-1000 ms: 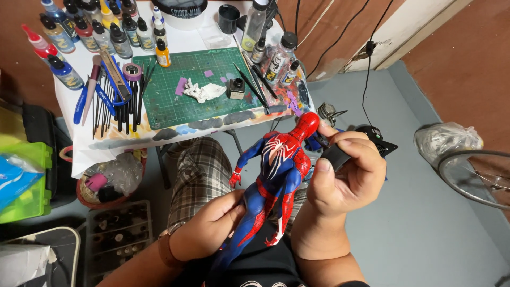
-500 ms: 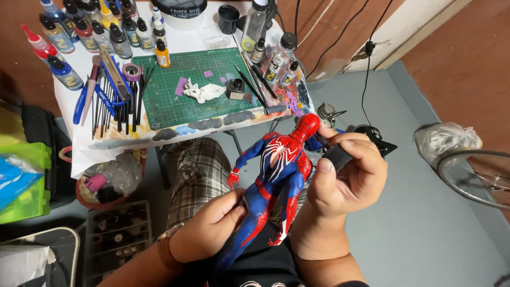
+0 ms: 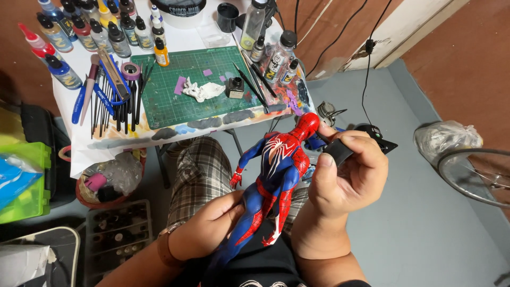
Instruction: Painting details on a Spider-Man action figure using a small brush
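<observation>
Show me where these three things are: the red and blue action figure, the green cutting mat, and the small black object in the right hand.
red and blue action figure (image 3: 279, 159), head view, on its chest.
green cutting mat (image 3: 175, 101), head view, on a bare part left of centre.
small black object (image 3: 338, 152), head view, on its side between the fingers.

Bright even light, sharp, edges bowed

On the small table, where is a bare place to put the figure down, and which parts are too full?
Free: the green cutting mat in front of the white putty lump, and its bare left half. Crowded: the brushes left of the mat, the paint bottles along the back, more bottles at right. The left hand and right hand hold the figure.
</observation>
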